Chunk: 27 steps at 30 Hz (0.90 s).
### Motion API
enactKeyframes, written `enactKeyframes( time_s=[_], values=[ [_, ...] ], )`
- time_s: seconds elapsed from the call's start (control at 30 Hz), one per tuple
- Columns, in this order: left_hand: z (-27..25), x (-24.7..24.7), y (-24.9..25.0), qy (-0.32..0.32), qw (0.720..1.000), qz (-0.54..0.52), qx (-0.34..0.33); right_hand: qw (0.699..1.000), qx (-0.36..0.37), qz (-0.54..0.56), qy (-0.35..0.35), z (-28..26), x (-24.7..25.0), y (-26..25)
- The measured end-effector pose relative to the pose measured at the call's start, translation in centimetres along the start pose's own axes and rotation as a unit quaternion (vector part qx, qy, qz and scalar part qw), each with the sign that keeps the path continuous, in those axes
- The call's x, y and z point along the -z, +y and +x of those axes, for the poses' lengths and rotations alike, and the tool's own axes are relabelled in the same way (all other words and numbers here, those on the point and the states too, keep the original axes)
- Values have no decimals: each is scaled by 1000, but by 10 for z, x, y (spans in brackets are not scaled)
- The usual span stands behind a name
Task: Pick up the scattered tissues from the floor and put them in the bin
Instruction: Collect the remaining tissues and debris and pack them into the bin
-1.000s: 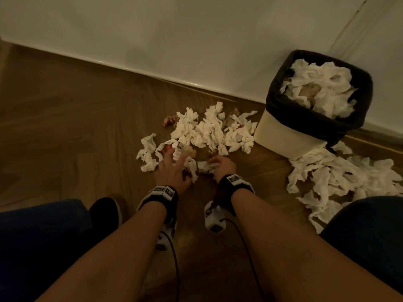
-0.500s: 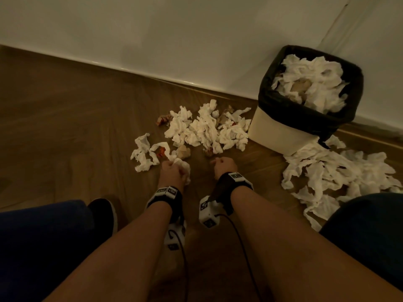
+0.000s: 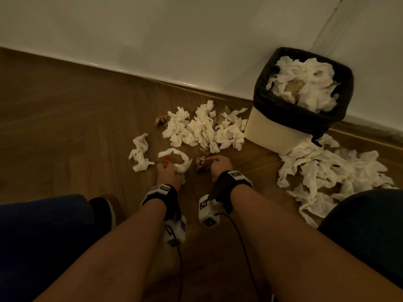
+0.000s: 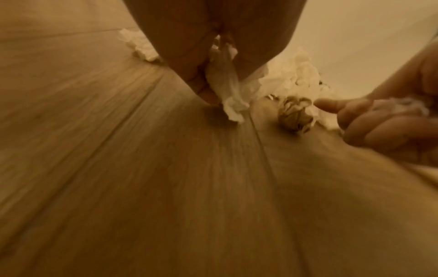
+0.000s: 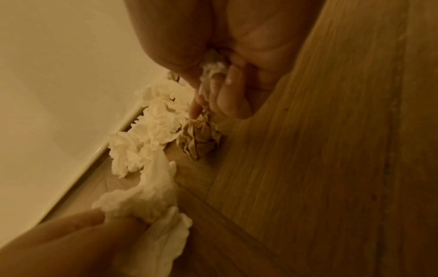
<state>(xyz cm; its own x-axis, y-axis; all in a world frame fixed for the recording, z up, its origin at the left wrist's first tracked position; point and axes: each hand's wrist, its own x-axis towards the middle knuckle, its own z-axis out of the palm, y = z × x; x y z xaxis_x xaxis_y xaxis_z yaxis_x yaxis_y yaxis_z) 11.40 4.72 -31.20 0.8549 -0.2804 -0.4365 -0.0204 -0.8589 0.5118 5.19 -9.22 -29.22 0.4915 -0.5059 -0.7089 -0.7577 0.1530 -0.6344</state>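
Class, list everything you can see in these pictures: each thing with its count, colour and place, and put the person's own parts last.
bin: one, cream with a black liner, by the wall at right, heaped with white tissues.
middle tissue pile: many, white, on the floor left of the bin.
right tissue pile: many, white, on the floor in front of the bin.
loose tissue: one clump, white, left of the hands.
brown paper ball: one, brownish, on the floor beside the right fingertips.
floor: brown wood.
wall: white, behind.
shoe: one, dark, lower left.
wrist cameras: two, white, strapped on.
left hand: grips a white tissue strip.
right hand: grips a small white wad.
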Motion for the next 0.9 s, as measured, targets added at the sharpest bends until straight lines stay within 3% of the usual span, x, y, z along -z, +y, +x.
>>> enactKeyframes(
  time_s=[0.2,0.3,0.37,0.5,0.7,0.8,0.9],
  values=[
    [-2,19,20,-14,995,-89,51,994,-12,102,-36,-19,14,-16],
    [-4,26,30,-17,986,-163,21,980,-43,188,-51,-35,19,-31],
    [-9,33,40,-16,974,-225,6,976,-35,207,-62,-45,24,-40],
    [-20,54,62,-55,978,-195,43,967,23,244,-68,-71,38,-56],
    [-51,95,112,7,988,-136,-78,941,139,297,-80,-118,66,-95],
    [-66,121,150,38,967,-217,-127,916,194,341,-80,-150,94,-111],
    [-82,139,183,16,944,-289,-158,884,233,399,-67,-186,126,-122]
  ],
)
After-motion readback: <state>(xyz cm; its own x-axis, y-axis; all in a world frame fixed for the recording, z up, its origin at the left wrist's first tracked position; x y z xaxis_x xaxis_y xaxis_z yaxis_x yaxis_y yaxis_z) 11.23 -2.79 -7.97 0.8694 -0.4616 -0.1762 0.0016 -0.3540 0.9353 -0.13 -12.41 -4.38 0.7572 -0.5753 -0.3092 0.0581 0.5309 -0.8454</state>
